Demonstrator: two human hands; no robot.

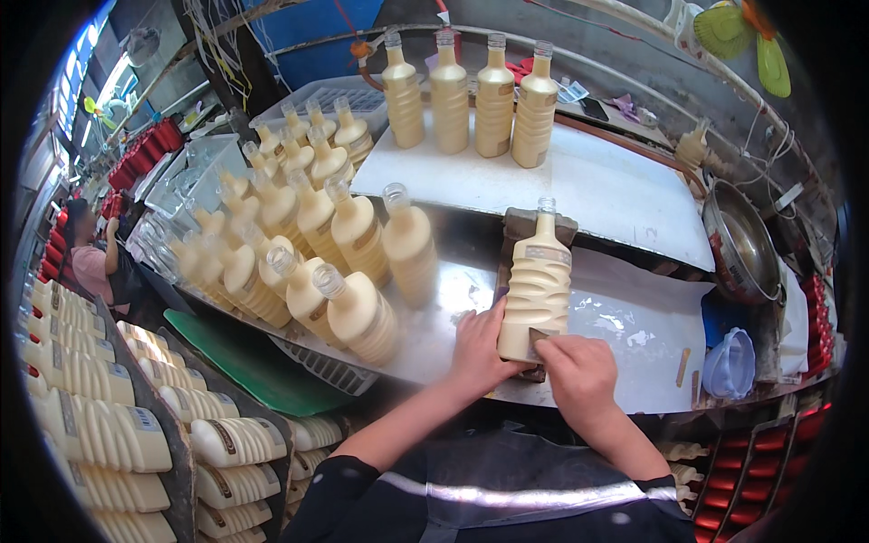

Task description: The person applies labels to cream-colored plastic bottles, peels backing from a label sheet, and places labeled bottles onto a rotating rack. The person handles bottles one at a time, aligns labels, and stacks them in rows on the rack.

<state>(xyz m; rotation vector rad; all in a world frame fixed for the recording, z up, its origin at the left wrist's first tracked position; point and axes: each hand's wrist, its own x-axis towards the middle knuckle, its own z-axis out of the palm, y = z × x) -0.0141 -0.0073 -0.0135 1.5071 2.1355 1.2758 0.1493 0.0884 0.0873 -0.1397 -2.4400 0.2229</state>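
A cream bottle [536, 281] with a wavy body and clear glass neck lies on a dark padded rest [558, 226], its neck pointing away from me. My left hand [482, 342] wraps round the lower left side of the bottle. At the lower right, my right hand [579, 369] presses its pinched fingers against the bottle near the base. Just by those fingertips is a small brownish patch [539, 336] on the surface. Whether the fingers hold anything thin is hidden.
Several cream bottles [362, 317] crowd the bench to the left. More bottles [493, 95] stand in a row on a white board [625, 195]. A metal pan [740, 240] and blue-white cup [730, 364] are at the right. Racks of bottles [237, 441] fill the lower left; a person [90, 253] is beyond.
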